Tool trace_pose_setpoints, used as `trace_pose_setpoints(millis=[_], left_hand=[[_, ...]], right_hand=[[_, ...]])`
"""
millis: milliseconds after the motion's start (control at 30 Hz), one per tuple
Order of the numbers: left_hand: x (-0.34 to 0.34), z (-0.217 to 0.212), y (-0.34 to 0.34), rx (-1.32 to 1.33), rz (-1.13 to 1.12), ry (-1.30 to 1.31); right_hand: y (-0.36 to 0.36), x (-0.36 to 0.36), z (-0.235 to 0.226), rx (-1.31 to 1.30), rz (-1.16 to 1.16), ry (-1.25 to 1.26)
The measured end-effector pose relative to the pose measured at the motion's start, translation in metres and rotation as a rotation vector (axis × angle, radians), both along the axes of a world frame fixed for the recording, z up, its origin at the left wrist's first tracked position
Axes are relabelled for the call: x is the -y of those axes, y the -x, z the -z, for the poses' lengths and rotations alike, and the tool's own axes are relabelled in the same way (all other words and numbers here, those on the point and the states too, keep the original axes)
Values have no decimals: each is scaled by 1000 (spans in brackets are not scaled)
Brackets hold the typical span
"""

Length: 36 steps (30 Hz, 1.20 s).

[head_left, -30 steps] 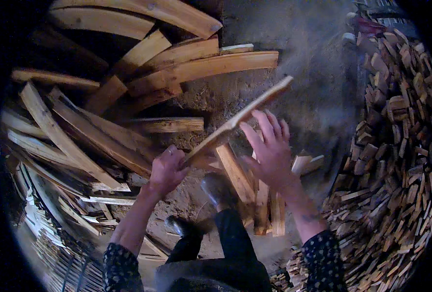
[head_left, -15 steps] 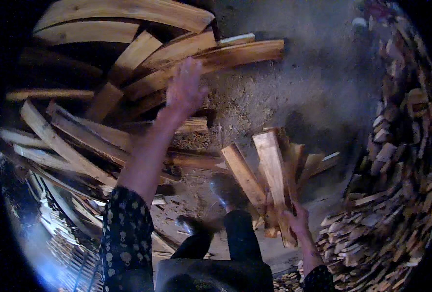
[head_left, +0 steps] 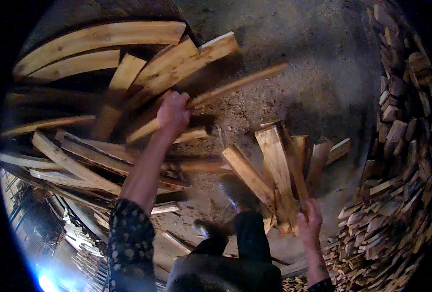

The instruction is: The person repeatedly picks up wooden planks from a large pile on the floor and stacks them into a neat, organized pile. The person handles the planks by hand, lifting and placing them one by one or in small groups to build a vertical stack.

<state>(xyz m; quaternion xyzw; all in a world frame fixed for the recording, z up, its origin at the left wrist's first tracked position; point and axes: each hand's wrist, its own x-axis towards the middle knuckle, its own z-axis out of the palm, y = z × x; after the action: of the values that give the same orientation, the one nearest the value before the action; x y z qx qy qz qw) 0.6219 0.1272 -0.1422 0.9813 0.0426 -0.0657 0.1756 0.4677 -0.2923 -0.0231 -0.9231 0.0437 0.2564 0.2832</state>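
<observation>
My left hand (head_left: 173,116) is closed around the middle of a long narrow wooden board (head_left: 240,85), which shows its thin edge and slants up to the right over the dirt floor. Behind that hand lies a pile of wider planks (head_left: 177,63). On the right, my right hand (head_left: 311,221) has its fingers curled at the near end of a wooden board (head_left: 297,168) in a fanned stack. The stack also holds a broad pale board (head_left: 275,155) and a tilted board (head_left: 250,173); how far the fingers reach round is partly hidden.
A tall heap of split wood pieces (head_left: 371,238) runs along the right side. More loose boards (head_left: 74,163) lie to the left. My shoes (head_left: 233,190) stand on the floor (head_left: 284,92) near the stack. A bright light glares at the lower left.
My left hand was spread above the planks; it has come nearer and closed on a board, which has turned edge-on. My right hand has shifted slightly right at the stack.
</observation>
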Motion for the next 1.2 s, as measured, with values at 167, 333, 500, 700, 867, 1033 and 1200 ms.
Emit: trace_pose_setpoints(millis=[167, 333, 500, 700, 867, 1033, 1200], left_hand=[[33, -66, 36, 112, 373, 517], [126, -123, 79, -236, 618, 624], [93, -124, 92, 79, 132, 736], [-74, -111, 159, 237, -1252, 734], [-153, -98, 241, 328, -1478, 212], [-159, -72, 269, 377, -1433, 377], [-146, -65, 242, 295, -1309, 481]], right_hand=[[-107, -92, -89, 353, -513, 66], [-105, -107, -78, -159, -644, 22], [-20, -31, -21, -510, 138, -172], [-22, -20, 17, -216, -207, 79], [-44, -140, 52, -329, -321, -293], [-40, -338, 69, -368, -764, -444], [-22, -421, 150, -98, -663, -530]])
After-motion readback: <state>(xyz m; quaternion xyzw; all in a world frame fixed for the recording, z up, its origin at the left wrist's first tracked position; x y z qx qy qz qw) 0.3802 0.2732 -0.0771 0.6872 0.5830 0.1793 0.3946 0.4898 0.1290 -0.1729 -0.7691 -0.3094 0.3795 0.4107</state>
